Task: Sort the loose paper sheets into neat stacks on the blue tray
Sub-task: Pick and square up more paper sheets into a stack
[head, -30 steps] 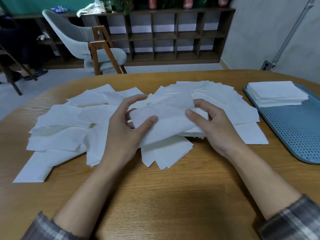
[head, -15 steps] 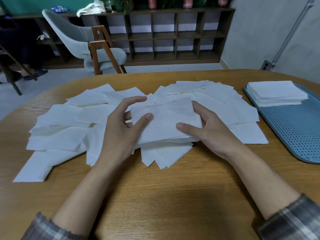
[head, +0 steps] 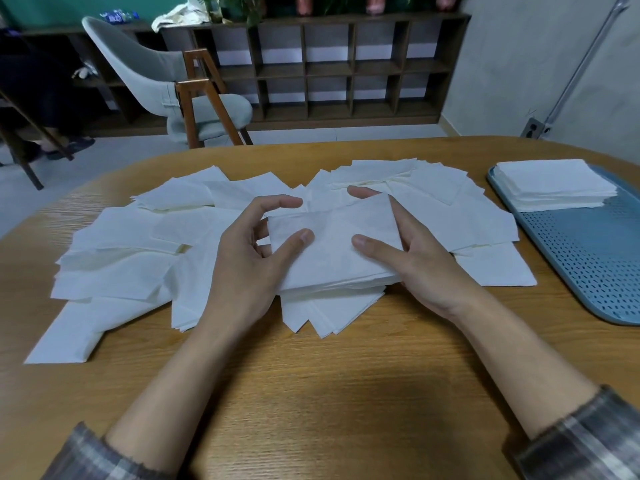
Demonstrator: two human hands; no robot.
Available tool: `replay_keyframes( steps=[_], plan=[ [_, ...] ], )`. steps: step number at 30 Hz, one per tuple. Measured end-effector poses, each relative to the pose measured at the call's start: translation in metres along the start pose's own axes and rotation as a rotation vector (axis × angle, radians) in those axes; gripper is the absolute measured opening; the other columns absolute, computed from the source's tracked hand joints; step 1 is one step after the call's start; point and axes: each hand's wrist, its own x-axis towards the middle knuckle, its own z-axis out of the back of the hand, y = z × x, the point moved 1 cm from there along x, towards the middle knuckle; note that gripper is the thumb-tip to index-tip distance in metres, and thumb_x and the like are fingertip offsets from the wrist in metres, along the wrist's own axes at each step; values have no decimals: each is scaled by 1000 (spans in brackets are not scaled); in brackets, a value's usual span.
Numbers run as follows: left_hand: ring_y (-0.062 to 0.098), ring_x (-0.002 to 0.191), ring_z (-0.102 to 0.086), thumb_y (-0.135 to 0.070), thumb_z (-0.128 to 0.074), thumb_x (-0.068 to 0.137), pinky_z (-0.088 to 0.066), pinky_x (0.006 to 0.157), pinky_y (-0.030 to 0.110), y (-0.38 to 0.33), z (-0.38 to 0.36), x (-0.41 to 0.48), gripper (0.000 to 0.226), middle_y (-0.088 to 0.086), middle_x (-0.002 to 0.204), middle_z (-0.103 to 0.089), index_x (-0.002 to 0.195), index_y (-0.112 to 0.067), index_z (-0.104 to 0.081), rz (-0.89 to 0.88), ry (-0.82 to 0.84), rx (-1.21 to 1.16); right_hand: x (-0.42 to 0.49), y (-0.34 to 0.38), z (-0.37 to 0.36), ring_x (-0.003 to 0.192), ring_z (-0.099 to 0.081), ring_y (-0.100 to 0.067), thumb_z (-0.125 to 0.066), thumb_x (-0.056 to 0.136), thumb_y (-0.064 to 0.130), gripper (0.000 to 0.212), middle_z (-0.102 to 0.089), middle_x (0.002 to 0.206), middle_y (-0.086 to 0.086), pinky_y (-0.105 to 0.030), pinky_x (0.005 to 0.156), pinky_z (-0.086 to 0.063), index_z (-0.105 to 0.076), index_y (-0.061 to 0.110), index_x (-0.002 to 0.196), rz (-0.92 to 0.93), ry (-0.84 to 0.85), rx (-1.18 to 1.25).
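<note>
1. The left hand [head: 249, 261] is half curled round the left edge of a bundle [head: 336, 251]. Its thumb is pressed flat on top, its index finger arches over the far corner, and its other fingers are tucked beneath.
2. The right hand [head: 419, 261] grips the opposite edge, thumb on top and fingers along the side. One fingertip shows past the far corner.
3. The bundle, between the two hands, is a squared wad of thin white paper, soft and faintly crinkled. Its layered edge faces the wrists.
4. Under and around both hands, loose sheets [head: 131, 261] of the same paper lie fanned and overlapping, corners askew.
5. They rest on a rounded table [head: 311, 393] of pale grained wood.
6. Well right of the right hand sits a blue perforated tray [head: 588, 258] with a rounded rim. A neat square stack [head: 554, 183] lies at its far end.
</note>
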Motion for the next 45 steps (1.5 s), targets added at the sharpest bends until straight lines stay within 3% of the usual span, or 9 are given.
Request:
replay_keyframes(
  steps=[10,15,17,21,26,29,32,38,45],
  plan=[
    [2,103,-64,-50,-71,94,-52,81,14,4,3,3,44,-9,121,-64,135,-41,-56,37,-85,122,0,4,3,133,-62,-18,-65,97,9,72,-65,143,6,-37,106,-53,-40,43,155,27,15,305],
    [9,116,-71,-78,-56,91,-57,100,49,-2,-1,1,53,-17,127,-71,138,-53,-52,256,212,-234,3,0,6,148,-47,-20,-73,99,17,76,-48,160,11,-51,122,-39,-37,58,153,23,-14,202],
    [9,103,-74,-64,-68,90,-60,88,40,-3,-1,1,54,-14,118,-74,139,-59,-46,190,222,-120,3,-3,5,156,-31,-10,-73,100,21,76,-35,165,22,-49,130,-26,-34,61,153,34,-66,19],
    [14,107,-72,-30,-76,96,-64,81,39,7,3,1,63,-9,123,-72,141,-58,-41,93,172,26,2,1,5,145,-48,-9,-74,97,20,73,-46,159,16,-43,120,-43,-41,57,151,6,19,134],
    [18,111,-70,-27,-73,98,-61,78,34,13,6,2,65,-7,133,-66,143,-57,-37,55,136,69,-2,7,6,134,-61,-20,-70,93,15,65,-58,149,2,-32,95,-57,-52,43,150,-26,164,334],
    [12,114,-67,-24,-72,99,-60,94,48,16,7,3,65,-7,138,-63,144,-55,-36,33,100,123,-3,6,7,132,-63,-27,-67,93,18,64,-62,146,-6,-40,100,-57,-51,43,151,-25,202,367],
    [3,106,-67,-23,-71,100,-60,84,38,16,8,4,65,-8,135,-63,146,-53,-35,15,88,158,-3,4,7,133,-61,-34,-68,93,24,62,-62,146,-12,-48,107,-53,-53,41,150,-34,212,360],
    [11,112,-68,-24,-69,102,-63,86,40,7,7,1,63,-18,138,-60,147,-53,-36,-22,193,117,1,1,7,126,-67,-15,-71,88,27,44,-69,138,9,-31,97,-55,-73,29,132,-125,94,300],
    [10,124,-64,-16,-67,103,-59,96,34,4,0,-2,70,-11,142,-58,154,-48,-31,-73,293,61,4,-6,13,135,-57,-2,-75,92,3,41,-71,135,15,-33,116,-43,-76,25,126,-11,-81,108]
  ],
)
